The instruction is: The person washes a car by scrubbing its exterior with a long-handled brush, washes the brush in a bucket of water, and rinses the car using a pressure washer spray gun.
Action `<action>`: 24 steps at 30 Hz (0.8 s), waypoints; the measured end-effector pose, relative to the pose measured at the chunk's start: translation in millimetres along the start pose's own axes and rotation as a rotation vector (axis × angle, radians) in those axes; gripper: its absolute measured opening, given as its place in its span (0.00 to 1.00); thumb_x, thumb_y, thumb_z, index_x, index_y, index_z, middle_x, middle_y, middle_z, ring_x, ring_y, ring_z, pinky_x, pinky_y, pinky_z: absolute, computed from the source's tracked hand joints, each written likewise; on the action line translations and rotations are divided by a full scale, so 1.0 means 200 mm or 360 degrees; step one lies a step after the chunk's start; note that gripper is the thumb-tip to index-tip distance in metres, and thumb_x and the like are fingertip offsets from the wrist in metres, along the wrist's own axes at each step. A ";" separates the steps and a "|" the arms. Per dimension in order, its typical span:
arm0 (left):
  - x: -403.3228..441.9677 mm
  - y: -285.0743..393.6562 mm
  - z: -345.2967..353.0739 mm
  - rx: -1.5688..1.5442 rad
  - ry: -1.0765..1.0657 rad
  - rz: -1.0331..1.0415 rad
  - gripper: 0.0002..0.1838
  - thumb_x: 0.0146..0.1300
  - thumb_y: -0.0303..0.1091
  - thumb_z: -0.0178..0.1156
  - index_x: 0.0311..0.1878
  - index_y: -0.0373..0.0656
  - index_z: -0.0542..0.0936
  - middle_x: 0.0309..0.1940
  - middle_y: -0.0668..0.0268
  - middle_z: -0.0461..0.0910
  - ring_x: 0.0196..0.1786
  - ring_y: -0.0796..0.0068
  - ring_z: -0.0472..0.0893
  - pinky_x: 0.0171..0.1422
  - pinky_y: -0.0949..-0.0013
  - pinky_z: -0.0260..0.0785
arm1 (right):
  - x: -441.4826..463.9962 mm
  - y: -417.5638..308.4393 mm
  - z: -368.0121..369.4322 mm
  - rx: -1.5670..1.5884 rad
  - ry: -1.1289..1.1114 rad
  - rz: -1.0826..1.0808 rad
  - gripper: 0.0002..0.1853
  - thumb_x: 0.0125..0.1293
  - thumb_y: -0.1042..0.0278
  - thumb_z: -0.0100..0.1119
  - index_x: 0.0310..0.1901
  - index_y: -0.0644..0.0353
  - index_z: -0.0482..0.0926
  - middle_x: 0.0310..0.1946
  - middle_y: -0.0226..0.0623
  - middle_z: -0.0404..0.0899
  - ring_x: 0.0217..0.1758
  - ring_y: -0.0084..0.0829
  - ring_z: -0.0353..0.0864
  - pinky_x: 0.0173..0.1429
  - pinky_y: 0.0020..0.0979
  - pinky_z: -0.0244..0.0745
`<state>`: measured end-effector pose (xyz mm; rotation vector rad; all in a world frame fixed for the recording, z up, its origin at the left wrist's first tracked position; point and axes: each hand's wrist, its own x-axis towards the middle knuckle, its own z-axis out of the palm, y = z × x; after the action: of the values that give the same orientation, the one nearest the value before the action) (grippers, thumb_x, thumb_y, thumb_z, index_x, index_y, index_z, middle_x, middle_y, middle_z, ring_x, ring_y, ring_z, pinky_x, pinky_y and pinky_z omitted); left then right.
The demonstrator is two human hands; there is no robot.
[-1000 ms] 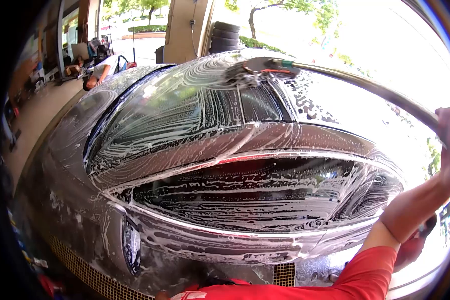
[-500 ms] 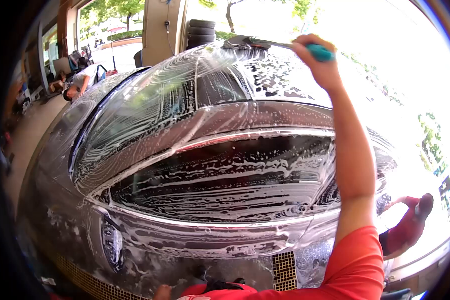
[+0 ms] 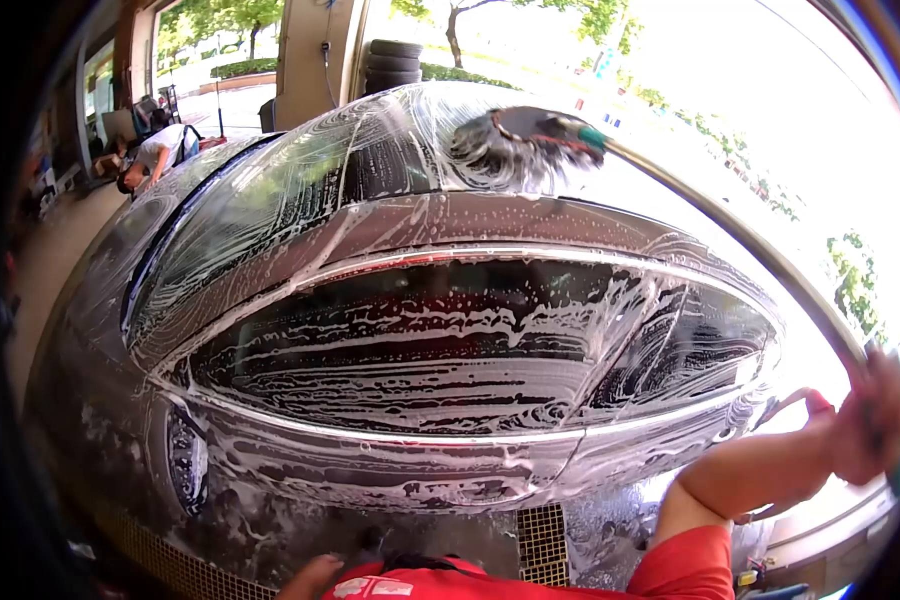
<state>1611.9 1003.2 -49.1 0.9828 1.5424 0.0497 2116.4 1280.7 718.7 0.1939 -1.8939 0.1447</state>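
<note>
Brush head (image 3: 530,145) (shaggy) beyond hands (image 3: 873,415)

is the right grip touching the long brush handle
Touching: the head view shows the right grip wrapped around the long brush handle, whose green end sticks out below it.

The brush (image 3: 718,212) consists of a metal pole with green fittings and a wide head (image 3: 525,145) of dark, shaggy bristles. Your right hand (image 3: 870,415) grips the pole, its green end projecting just below your fingers. From your fingers the pole slopes up and leftward; the bristles splay against the top of the car (image 3: 440,213), well apart from your fingers. The brownish-grey car, dark-windowed and streaked with white suds, stands upright to their left.
</note>
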 end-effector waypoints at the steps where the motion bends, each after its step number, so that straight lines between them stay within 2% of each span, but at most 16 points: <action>1: 0.04 0.06 0.01 -0.0003 0.0000 0.0068 0.29 0.64 0.52 0.60 0.59 0.38 0.76 0.47 0.53 0.83 0.49 0.60 0.82 0.55 0.61 0.73 | -0.04 0.25 0.03 -0.0019 0.0152 0.0084 0.13 0.68 0.70 0.42 0.40 0.71 0.75 0.38 0.48 0.77 0.52 0.43 0.74 0.63 0.44 0.66; 2: 0.08 0.12 0.02 -0.0006 0.0001 0.0136 0.29 0.64 0.52 0.60 0.59 0.38 0.76 0.46 0.55 0.84 0.48 0.64 0.82 0.54 0.62 0.73 | -0.07 0.51 0.05 -0.0031 0.0302 0.0168 0.15 0.67 0.77 0.39 0.43 0.76 0.78 0.41 0.53 0.81 0.57 0.44 0.76 0.66 0.42 0.67; 4: 0.04 0.44 -0.06 0.0111 -0.0106 0.0291 0.28 0.65 0.51 0.60 0.59 0.37 0.76 0.47 0.57 0.84 0.48 0.66 0.82 0.54 0.63 0.74 | -0.16 1.01 0.35 -0.0371 0.0516 0.0601 0.06 0.66 0.70 0.60 0.42 0.61 0.82 0.43 0.33 0.83 0.47 0.27 0.80 0.57 0.30 0.74; 5: 0.01 0.60 -0.08 -0.0011 -0.0027 0.0340 0.28 0.66 0.50 0.60 0.60 0.37 0.76 0.46 0.57 0.84 0.48 0.67 0.82 0.53 0.64 0.74 | -0.20 1.13 0.51 -0.0399 0.0432 0.0794 0.04 0.64 0.70 0.63 0.39 0.57 0.83 0.44 0.35 0.84 0.45 0.26 0.80 0.50 0.27 0.77; 6: 0.00 0.76 -0.08 -0.0121 0.0050 0.0390 0.28 0.66 0.49 0.60 0.60 0.37 0.75 0.46 0.56 0.84 0.47 0.67 0.82 0.53 0.65 0.74 | -0.25 1.25 0.63 -0.0279 0.0296 0.0608 0.05 0.60 0.70 0.67 0.38 0.56 0.82 0.43 0.38 0.84 0.41 0.25 0.81 0.42 0.26 0.78; 7: -0.08 0.95 -0.12 -0.0124 0.0099 0.0526 0.28 0.66 0.47 0.61 0.61 0.36 0.74 0.46 0.56 0.84 0.47 0.68 0.82 0.54 0.66 0.74 | -0.21 1.18 0.76 -0.0135 0.0326 0.0776 0.08 0.58 0.67 0.71 0.36 0.57 0.81 0.40 0.37 0.83 0.37 0.25 0.81 0.40 0.27 0.77; 9: -0.34 1.42 -0.27 -0.0076 0.0276 0.0810 0.29 0.64 0.43 0.64 0.63 0.37 0.72 0.46 0.56 0.84 0.48 0.68 0.82 0.55 0.66 0.73 | -0.13 1.08 0.89 -0.0151 0.0295 0.0509 0.12 0.55 0.64 0.74 0.34 0.58 0.80 0.30 0.31 0.80 0.32 0.24 0.78 0.36 0.28 0.75; 10: -0.49 1.61 -0.32 -0.0062 0.0368 0.0945 0.30 0.63 0.40 0.66 0.65 0.37 0.71 0.46 0.57 0.83 0.49 0.68 0.82 0.55 0.66 0.73 | -0.13 0.97 0.93 -0.0188 0.0353 0.0431 0.15 0.52 0.63 0.76 0.32 0.59 0.78 0.27 0.33 0.78 0.31 0.27 0.76 0.35 0.30 0.72; 11: -0.58 1.74 -0.37 -0.0191 0.0475 0.1114 0.30 0.62 0.37 0.67 0.65 0.37 0.70 0.48 0.56 0.82 0.50 0.68 0.81 0.57 0.65 0.72 | -0.14 0.85 0.92 -0.0166 0.0240 0.0315 0.14 0.55 0.65 0.74 0.32 0.61 0.76 0.33 0.35 0.80 0.35 0.24 0.76 0.39 0.27 0.72; 13: -0.76 2.04 -0.48 -0.0232 0.0788 0.1367 0.33 0.59 0.31 0.68 0.67 0.37 0.68 0.52 0.56 0.80 0.54 0.65 0.79 0.61 0.63 0.69 | -0.23 0.58 0.87 0.0006 0.0256 0.0036 0.19 0.55 0.57 0.75 0.29 0.59 0.73 0.31 0.36 0.78 0.33 0.35 0.76 0.42 0.32 0.72; 15: -0.99 2.29 -0.57 0.0009 0.1160 0.1512 0.37 0.55 0.28 0.69 0.69 0.38 0.66 0.58 0.54 0.76 0.61 0.62 0.75 0.67 0.61 0.64 | -0.39 0.30 0.79 0.0228 0.0284 -0.0018 0.21 0.58 0.48 0.71 0.29 0.56 0.74 0.31 0.34 0.78 0.35 0.39 0.77 0.52 0.47 0.69; 17: -1.14 2.51 -0.62 0.0254 0.1552 0.1633 0.42 0.52 0.27 0.71 0.71 0.39 0.62 0.66 0.53 0.68 0.68 0.58 0.68 0.73 0.59 0.57 | -0.55 0.02 0.66 0.0424 0.0234 0.0058 0.20 0.62 0.47 0.66 0.29 0.56 0.74 0.32 0.35 0.78 0.38 0.40 0.78 0.62 0.54 0.64; 20: -1.33 2.85 -0.57 0.0503 0.2179 0.1783 0.49 0.49 0.28 0.73 0.74 0.41 0.57 0.74 0.53 0.57 0.76 0.57 0.57 0.78 0.57 0.49 | -0.75 -0.28 0.45 0.0674 0.0234 -0.0024 0.19 0.66 0.50 0.62 0.32 0.60 0.73 0.35 0.39 0.76 0.44 0.46 0.78 0.66 0.56 0.61; 21: -1.36 2.96 -0.55 0.0540 0.2283 0.1889 0.50 0.49 0.27 0.73 0.74 0.43 0.57 0.75 0.55 0.56 0.76 0.57 0.56 0.78 0.56 0.48 | -0.78 -0.31 0.40 0.0581 0.0302 -0.0145 0.17 0.62 0.53 0.66 0.38 0.58 0.76 0.33 0.34 0.77 0.37 0.36 0.76 0.55 0.46 0.67; 23: -1.40 3.16 -0.50 0.0708 0.2420 0.1990 0.49 0.49 0.28 0.73 0.74 0.45 0.58 0.75 0.57 0.57 0.77 0.56 0.56 0.77 0.54 0.49 | -0.88 -0.41 0.25 0.0486 0.0372 -0.0258 0.18 0.58 0.56 0.71 0.44 0.56 0.78 0.31 0.29 0.77 0.31 0.26 0.74 0.45 0.37 0.73; 24: -1.40 3.23 -0.48 0.0839 0.2452 0.1979 0.47 0.49 0.29 0.73 0.73 0.46 0.61 0.74 0.57 0.59 0.76 0.55 0.57 0.77 0.53 0.49 | -0.96 -0.49 0.16 0.0596 0.0213 0.0008 0.15 0.61 0.57 0.69 0.37 0.58 0.77 0.34 0.36 0.79 0.40 0.37 0.77 0.57 0.47 0.67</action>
<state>1853.7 1295.1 552.5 2.5224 1.9172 1.6647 2168.3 1191.4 527.2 0.4227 -1.7212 0.5047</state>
